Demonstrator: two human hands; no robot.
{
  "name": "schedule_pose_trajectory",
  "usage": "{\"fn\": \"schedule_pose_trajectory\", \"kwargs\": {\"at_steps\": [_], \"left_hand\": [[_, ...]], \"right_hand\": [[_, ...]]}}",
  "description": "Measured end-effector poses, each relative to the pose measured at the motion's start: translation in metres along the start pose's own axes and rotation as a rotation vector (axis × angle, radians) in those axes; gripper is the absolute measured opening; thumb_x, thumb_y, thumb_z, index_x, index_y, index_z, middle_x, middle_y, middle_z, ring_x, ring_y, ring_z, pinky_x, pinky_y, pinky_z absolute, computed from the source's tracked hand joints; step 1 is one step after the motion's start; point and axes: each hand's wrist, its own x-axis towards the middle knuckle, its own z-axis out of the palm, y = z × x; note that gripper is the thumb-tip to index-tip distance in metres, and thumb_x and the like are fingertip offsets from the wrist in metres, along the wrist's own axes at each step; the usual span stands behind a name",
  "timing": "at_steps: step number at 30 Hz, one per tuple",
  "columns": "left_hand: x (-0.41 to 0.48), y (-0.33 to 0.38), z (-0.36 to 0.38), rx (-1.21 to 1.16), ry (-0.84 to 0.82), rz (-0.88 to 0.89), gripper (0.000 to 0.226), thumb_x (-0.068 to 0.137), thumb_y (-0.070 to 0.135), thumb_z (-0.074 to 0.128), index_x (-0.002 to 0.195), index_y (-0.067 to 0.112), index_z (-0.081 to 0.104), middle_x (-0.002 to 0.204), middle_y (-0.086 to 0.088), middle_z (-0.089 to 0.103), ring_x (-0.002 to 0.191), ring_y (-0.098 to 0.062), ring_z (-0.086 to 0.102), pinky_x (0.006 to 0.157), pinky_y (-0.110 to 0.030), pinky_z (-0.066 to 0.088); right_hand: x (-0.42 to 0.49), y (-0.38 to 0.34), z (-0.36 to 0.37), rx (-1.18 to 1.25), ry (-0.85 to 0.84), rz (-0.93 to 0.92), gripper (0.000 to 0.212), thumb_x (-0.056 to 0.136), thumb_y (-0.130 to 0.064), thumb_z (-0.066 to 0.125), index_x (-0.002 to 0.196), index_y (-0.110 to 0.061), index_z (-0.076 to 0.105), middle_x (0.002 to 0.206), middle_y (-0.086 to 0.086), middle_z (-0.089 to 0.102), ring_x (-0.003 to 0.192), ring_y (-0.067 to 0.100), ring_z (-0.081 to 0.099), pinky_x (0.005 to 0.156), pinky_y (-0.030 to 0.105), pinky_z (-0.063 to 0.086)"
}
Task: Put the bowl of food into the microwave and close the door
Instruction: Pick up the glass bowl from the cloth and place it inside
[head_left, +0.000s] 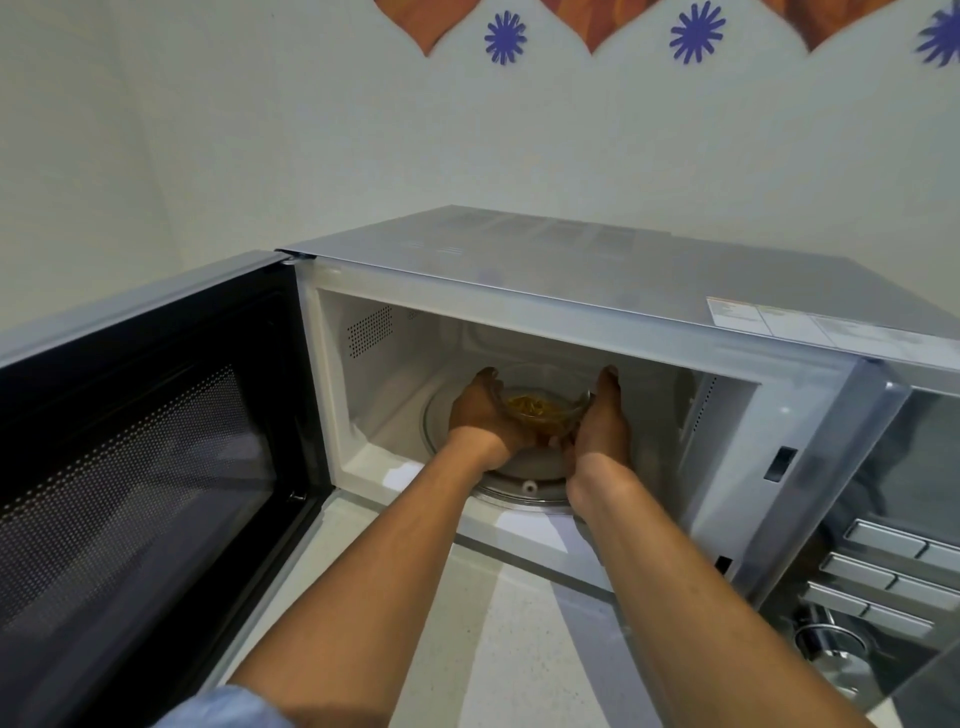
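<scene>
A: At the left of the frame we see the black-lined microwave door with its dotted mesh window (130, 467), swung wide open on its hinge.

B: Moving right, we reach the silver microwave oven (571, 260) with its pale inner cavity. Low in that cavity lies the round glass turntable plate (519, 467).

A: Our left hand (483, 410) sits just left of centre, palm curved against the left side of the small clear glass bowl of yellow food (537, 408). We would call that a cupping hold on the bowl, not a clenched one.

B: The bowl is inside the cavity, over the turntable, between both hands. We cannot tell whether its base touches the plate.

A: Just right of centre our right hand (602, 415) presses the bowl's right side, fingers straight and pointing inward, so it too is grasping the bowl.

B: At the lower right edge we see the grey control panel with rectangular buttons (893, 571) and a shiny chrome knob (826, 639).

A: Beneath our forearms runs the pale speckled countertop (519, 649).
</scene>
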Motion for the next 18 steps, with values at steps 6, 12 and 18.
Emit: {"fn": "schedule_pose_trajectory", "kwargs": {"at_steps": [6, 12, 18], "left_hand": [[0.006, -0.003, 0.002, 0.034, 0.029, 0.017, 0.115, 0.049, 0.041, 0.096, 0.145, 0.018, 0.038, 0.139, -0.006, 0.056, 0.125, -0.028, 0.054, 0.101, -0.033, 0.045], [0.000, 0.001, 0.000, 0.029, 0.038, 0.009, 0.121, 0.054, 0.039, 0.095, 0.151, 0.017, 0.026, 0.146, -0.007, 0.048, 0.131, -0.029, 0.048, 0.105, -0.037, 0.042], [-0.052, 0.004, -0.011, -0.105, 0.178, 0.074, 0.079, 0.065, 0.019, 0.087, 0.130, 0.026, 0.043, 0.117, 0.002, 0.060, 0.111, -0.025, 0.061, 0.084, -0.029, 0.056]], "right_hand": [[0.009, 0.003, 0.000, -0.042, -0.017, -0.027, 0.070, 0.082, -0.074, 0.043, 0.127, -0.023, 0.060, 0.095, 0.003, 0.070, 0.082, 0.025, 0.069, 0.081, 0.040, 0.055], [0.000, 0.002, 0.001, -0.090, -0.038, -0.036, 0.068, 0.087, -0.070, 0.040, 0.132, -0.022, 0.059, 0.096, 0.005, 0.070, 0.087, 0.025, 0.068, 0.073, 0.035, 0.054], [-0.048, -0.005, -0.009, -0.339, -0.049, -0.139, 0.063, 0.088, -0.071, 0.033, 0.123, -0.026, 0.059, 0.102, -0.005, 0.064, 0.081, 0.013, 0.054, 0.079, 0.033, 0.041]]}}
